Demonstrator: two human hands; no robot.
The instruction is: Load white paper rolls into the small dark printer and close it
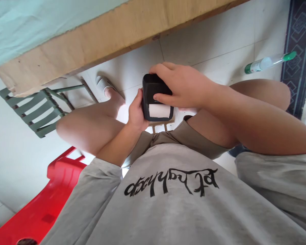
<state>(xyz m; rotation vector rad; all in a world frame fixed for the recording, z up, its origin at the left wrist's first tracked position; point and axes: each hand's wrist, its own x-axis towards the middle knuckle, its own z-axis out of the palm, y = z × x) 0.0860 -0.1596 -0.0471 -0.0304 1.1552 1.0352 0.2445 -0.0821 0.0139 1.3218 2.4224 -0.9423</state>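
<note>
A small black box-shaped device that looks like a portable label printer (156,98) is held between my hands above my lap. A white strip (159,111), perhaps its paper, shows in the end nearer my body. My left hand (137,112) wraps the device's left side, thumb along the edge and fingers hidden beneath. Lying across its top and far right corner, my right hand (177,83) grips it with one finger reaching over the face. The underside of the device is out of sight.
A wooden-edged table (91,41) with a pale green cover lies ahead. A green folding stool (38,109) and a red plastic chair (58,183) stand on the left. On the tiled floor at right is a clear bottle (267,63) beside a dark patterned strip (298,51).
</note>
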